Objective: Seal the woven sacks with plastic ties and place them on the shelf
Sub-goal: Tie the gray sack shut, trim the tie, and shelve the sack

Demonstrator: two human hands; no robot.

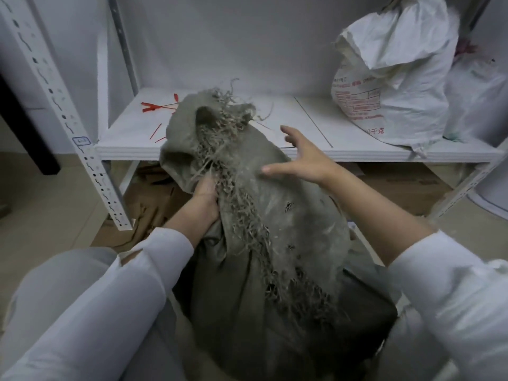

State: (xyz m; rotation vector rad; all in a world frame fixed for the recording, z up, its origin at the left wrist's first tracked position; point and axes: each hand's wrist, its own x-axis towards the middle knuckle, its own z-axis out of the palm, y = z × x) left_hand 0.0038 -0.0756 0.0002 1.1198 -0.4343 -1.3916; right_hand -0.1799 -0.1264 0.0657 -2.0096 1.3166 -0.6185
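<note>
Grey-green sack (275, 229): frayed, holed; L hand (207, 199) fingers clamped on it, R hand (305, 158) fingers apart.

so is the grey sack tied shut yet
No. The grey sack has a loose, frayed mouth with no tie on it; the red ties lie on the shelf.

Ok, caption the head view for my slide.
Left hand grips frayed grey sack; right hand open above it, red ties on shelf.
</note>
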